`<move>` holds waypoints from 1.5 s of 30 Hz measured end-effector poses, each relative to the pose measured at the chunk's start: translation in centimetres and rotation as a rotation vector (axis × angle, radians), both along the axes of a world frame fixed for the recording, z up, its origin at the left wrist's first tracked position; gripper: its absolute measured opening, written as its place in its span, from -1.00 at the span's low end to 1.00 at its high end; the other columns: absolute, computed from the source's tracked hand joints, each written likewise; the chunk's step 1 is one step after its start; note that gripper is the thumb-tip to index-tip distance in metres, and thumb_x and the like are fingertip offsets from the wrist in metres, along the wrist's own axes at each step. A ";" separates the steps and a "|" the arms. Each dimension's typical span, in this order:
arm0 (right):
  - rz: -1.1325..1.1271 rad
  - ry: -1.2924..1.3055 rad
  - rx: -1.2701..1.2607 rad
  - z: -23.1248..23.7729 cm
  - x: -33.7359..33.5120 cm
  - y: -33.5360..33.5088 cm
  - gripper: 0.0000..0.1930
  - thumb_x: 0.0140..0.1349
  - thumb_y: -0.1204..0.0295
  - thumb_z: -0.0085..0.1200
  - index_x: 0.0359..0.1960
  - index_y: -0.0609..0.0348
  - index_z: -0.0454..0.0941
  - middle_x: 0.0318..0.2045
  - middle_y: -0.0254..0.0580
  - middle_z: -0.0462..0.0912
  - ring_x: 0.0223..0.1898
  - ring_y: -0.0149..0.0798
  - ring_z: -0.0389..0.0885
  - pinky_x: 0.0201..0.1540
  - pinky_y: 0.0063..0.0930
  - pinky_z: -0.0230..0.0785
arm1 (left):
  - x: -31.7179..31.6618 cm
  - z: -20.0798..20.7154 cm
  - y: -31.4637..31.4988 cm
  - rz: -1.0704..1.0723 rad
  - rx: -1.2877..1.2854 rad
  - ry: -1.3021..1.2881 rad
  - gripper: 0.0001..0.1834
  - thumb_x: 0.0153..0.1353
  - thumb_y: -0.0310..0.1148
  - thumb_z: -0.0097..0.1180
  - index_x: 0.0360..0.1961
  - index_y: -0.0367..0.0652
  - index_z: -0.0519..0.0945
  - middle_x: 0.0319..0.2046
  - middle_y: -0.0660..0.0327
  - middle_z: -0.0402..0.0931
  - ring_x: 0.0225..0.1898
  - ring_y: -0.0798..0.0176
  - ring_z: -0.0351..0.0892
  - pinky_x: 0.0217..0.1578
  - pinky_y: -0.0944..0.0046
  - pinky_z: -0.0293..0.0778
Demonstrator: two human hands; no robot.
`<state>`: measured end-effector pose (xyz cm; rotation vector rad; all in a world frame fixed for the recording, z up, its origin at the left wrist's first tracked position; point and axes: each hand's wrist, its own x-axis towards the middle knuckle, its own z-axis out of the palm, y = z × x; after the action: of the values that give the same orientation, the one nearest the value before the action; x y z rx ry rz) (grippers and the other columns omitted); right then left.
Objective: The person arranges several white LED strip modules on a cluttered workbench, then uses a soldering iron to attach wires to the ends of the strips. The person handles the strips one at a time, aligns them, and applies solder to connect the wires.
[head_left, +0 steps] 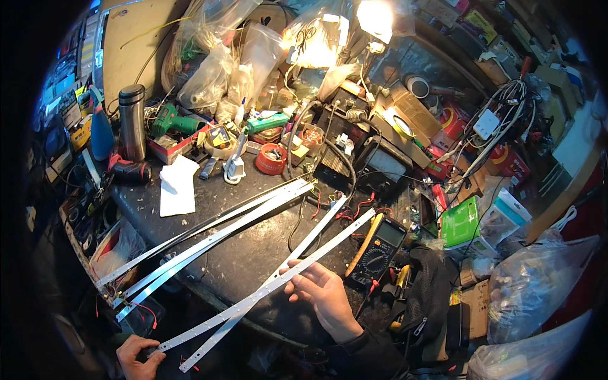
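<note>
At the lower left, my left hand (pixel 138 358) pinches the near end of a long white LED strip (pixel 218 319). The strip slants up to the right across the workbench. Partway along it, my right hand (pixel 323 299) has its fingers around the strip from below, with the thumb on the near side. A second LED strip (pixel 209 347) crosses beneath the held one. Several more LED strips (pixel 209 243) lie to the left, their near ends jutting past the bench edge. Right of the strips' far ends lies a black and yellow multimeter (pixel 377 248) with red leads.
The dark workbench (pixel 247 227) holds a white paper (pixel 180 187), a red round tub (pixel 271 158), a steel flask (pixel 132 121) and a green power tool (pixel 172 121). A lit lamp (pixel 375 20) hangs above. Plastic bags (pixel 536 285) and a black bag (pixel 425 297) crowd the right.
</note>
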<state>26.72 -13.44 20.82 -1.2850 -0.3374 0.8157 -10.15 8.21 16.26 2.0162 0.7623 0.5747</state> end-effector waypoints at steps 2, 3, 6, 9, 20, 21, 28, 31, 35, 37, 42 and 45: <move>0.004 -0.004 -0.002 0.1 0.0 0.0 -0.55 0.54 0.50 0.20 0.39 0.42 0.48 0.21 0.10 0.70 -0.07 -0.37 0.72 -0.06 -0.49 0.67 | -0.1 0.0 0.0 0.000 -0.010 0.008 -0.80 0.29 -0.63 0.41 -0.07 -0.31 0.74 -0.29 0.29 0.61 -0.30 0.41 0.51 -0.25 0.38 0.45; 0.006 -0.005 -0.002 0.1 0.0 0.0 -0.55 0.54 0.50 0.20 0.39 0.42 0.48 0.21 0.10 0.70 -0.07 -0.37 0.72 -0.06 -0.48 0.67 | -0.1 -0.1 0.0 -0.002 -0.012 0.010 -0.80 0.29 -0.63 0.41 -0.07 -0.31 0.74 -0.29 0.29 0.61 -0.30 0.41 0.51 -0.25 0.38 0.45; 0.010 -0.007 -0.009 0.3 0.0 0.0 -0.55 0.54 0.51 0.19 0.39 0.42 0.48 0.22 0.10 0.70 -0.07 -0.37 0.72 -0.06 -0.48 0.68 | -0.1 -0.1 0.0 -0.012 -0.003 0.012 -0.80 0.29 -0.63 0.41 -0.07 -0.31 0.74 -0.28 0.28 0.62 -0.30 0.40 0.52 -0.25 0.37 0.45; 0.014 -0.019 -0.016 0.2 0.0 -0.1 -0.53 0.54 0.52 0.19 0.41 0.43 0.45 0.22 0.11 0.70 -0.04 -0.34 0.73 -0.03 -0.46 0.69 | 0.1 0.2 0.0 -0.031 0.004 0.005 -0.80 0.29 -0.63 0.40 -0.07 -0.32 0.74 -0.28 0.26 0.63 -0.29 0.38 0.55 -0.23 0.37 0.47; -0.348 -0.605 -0.231 -0.4 -0.4 0.6 -0.41 0.43 0.66 0.20 0.47 0.43 0.34 0.27 0.16 0.57 0.01 -0.21 0.78 -0.04 -0.40 0.72 | 4.0 1.7 -3.4 -0.193 -0.138 -0.043 -0.81 0.31 -0.64 0.34 -0.06 -0.34 0.71 -0.32 0.14 0.61 -0.34 0.27 0.72 -0.31 0.29 0.58; -0.381 -0.729 -0.355 -0.3 -0.5 0.6 -0.46 0.38 0.68 0.22 0.41 0.35 0.49 0.20 0.10 0.63 -0.01 -0.24 0.78 -0.08 -0.42 0.69 | 4.6 1.7 -3.6 -0.200 -0.168 -0.047 -0.80 0.30 -0.65 0.35 -0.06 -0.34 0.71 -0.33 0.16 0.59 -0.36 0.30 0.71 -0.35 0.30 0.57; -0.198 -1.216 -0.394 -0.5 -1.2 1.3 -0.66 0.27 0.73 0.23 0.06 0.23 0.78 -0.06 0.01 0.76 -0.06 -0.15 0.79 -0.05 -0.37 0.63 | 6.1 1.7 -2.9 -0.317 0.010 0.055 -0.63 0.22 -0.35 0.56 0.03 -0.22 0.79 -0.11 0.07 0.78 -0.08 0.06 0.77 -0.03 0.14 0.68; -0.219 -1.064 -0.406 -0.5 -1.8 1.4 -0.71 0.26 0.76 0.21 -0.04 0.27 0.80 -0.08 0.02 0.76 -0.06 -0.08 0.78 -0.02 -0.34 0.63 | 4.4 3.5 -2.5 -0.367 -0.021 0.026 -0.56 0.29 -0.34 0.51 0.16 -0.20 0.74 0.16 0.09 0.71 0.13 0.02 0.72 0.14 0.11 0.65; -0.203 -1.109 -0.429 -0.3 -2.1 1.6 -0.74 0.24 0.76 0.23 -0.08 0.28 0.80 -0.12 0.00 0.77 -0.05 -0.08 0.78 0.01 -0.34 0.63 | 0.5 7.5 -0.1 -0.407 -0.278 -0.075 -0.58 0.29 -0.47 0.49 0.18 -0.19 0.75 0.14 0.08 0.77 0.18 0.06 0.74 0.20 0.13 0.66; -0.197 -1.111 -0.422 -0.2 -2.3 1.6 -0.74 0.22 0.78 0.23 -0.10 0.29 0.80 -0.13 -0.01 0.77 -0.05 -0.09 0.78 0.02 -0.33 0.63 | -0.6 8.7 1.7 -0.259 -0.134 -0.040 -0.74 0.28 -0.52 0.48 -0.01 -0.22 0.82 -0.05 0.09 0.83 0.01 0.12 0.83 0.06 0.14 0.72; -0.197 -1.145 -0.398 0.1 -2.7 1.9 -0.72 0.19 0.82 0.18 -0.13 0.32 0.79 -0.17 -0.05 0.78 -0.12 -0.16 0.77 -0.03 -0.40 0.58 | 2.7 7.2 8.5 0.113 0.438 0.006 -0.78 0.26 -0.46 0.47 -0.08 -0.23 0.78 -0.13 0.04 0.79 -0.06 0.00 0.80 -0.03 0.10 0.67; -0.216 -1.138 -0.406 0.3 -2.8 2.0 -0.73 0.17 0.81 0.19 -0.16 0.29 0.80 -0.20 -0.03 0.79 -0.11 -0.08 0.78 0.01 -0.32 0.60 | 5.6 5.9 12.2 0.070 0.468 0.127 -0.58 0.17 -0.31 0.56 0.03 -0.23 0.76 -0.04 0.00 0.75 -0.02 -0.07 0.75 0.05 0.09 0.62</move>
<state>23.96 -11.48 21.14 -2.0506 -0.9375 -0.1294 -4.51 20.46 22.21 2.4817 0.8333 0.7216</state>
